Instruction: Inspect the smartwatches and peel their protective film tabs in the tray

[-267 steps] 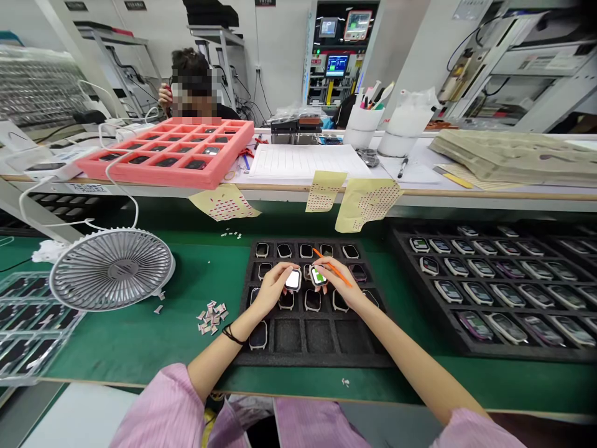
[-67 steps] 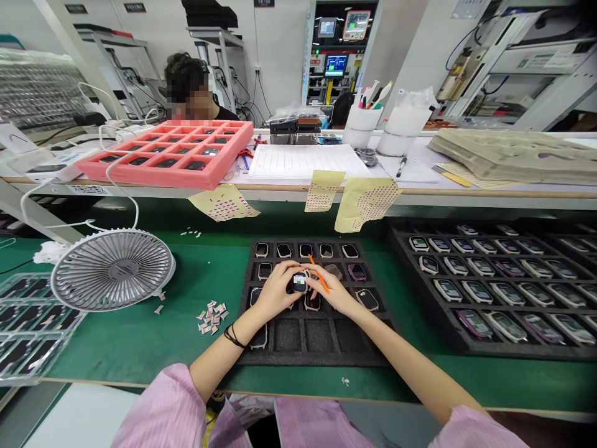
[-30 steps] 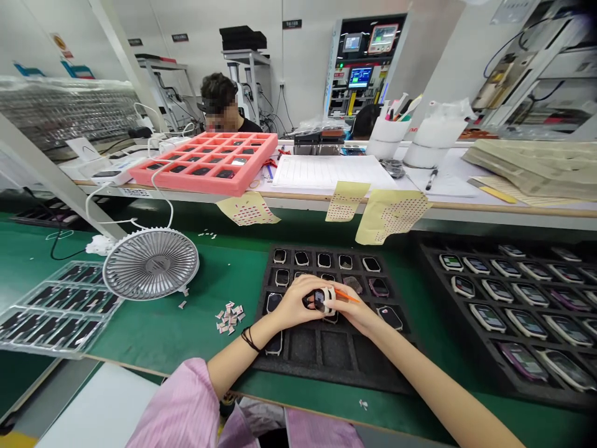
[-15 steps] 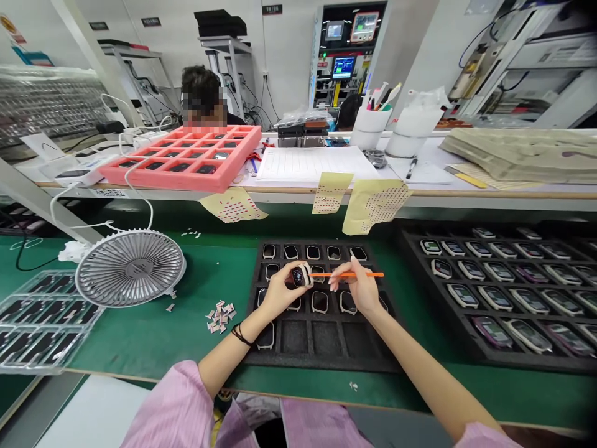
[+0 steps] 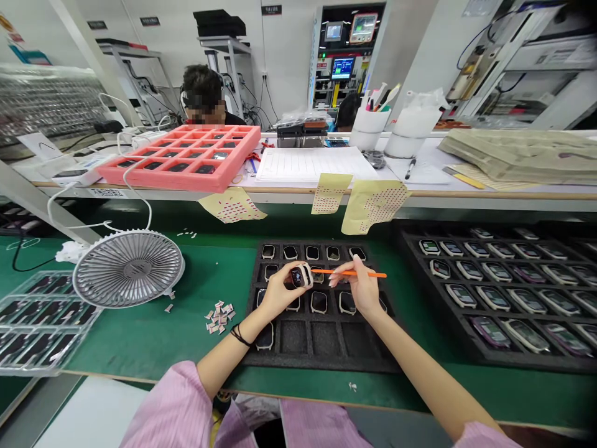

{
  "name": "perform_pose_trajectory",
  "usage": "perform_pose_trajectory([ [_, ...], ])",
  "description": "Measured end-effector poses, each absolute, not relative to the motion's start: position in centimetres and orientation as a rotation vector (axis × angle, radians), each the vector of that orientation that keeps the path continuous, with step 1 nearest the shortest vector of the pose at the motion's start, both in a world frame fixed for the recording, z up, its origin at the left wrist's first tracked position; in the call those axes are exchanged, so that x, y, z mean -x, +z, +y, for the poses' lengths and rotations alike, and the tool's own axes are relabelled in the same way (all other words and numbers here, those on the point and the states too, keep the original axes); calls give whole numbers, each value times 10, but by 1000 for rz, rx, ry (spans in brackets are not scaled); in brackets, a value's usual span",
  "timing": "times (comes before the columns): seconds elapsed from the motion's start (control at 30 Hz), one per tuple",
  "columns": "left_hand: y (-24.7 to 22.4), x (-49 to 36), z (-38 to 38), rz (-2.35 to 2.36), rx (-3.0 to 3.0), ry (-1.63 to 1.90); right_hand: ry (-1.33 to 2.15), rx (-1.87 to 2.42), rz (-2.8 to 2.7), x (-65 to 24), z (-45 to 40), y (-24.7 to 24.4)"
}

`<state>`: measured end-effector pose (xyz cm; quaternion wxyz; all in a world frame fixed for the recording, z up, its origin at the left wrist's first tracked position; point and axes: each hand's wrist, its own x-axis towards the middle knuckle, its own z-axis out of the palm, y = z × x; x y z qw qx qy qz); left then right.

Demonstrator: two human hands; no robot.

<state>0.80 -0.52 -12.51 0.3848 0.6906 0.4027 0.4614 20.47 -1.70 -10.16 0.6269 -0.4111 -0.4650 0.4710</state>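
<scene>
orange stick (image 5: 377, 274) pinched in right hand (image 5: 365, 289), tip just beside pale-rimmed watch (image 5: 300, 276), left hand (image 5: 278, 292) clasping watch between thumb and fingers, black foam tray (image 5: 325, 359) beneath

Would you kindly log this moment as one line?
left hand: holds watch; right hand: holds orange stick, tip toward watch; beneath both: black tray

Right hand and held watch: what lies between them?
An orange stick, gripped by the right hand, points toward the watch in the left hand, above the black tray, in the head view. Whether its tip touches is unclear.
</scene>
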Motion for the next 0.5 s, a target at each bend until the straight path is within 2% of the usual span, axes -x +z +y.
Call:
perform_pose_trajectory([
  [0.5, -128, -9, -4, 1037, -1782, 1179, 981, 961, -1151, -200, -22, -105],
])
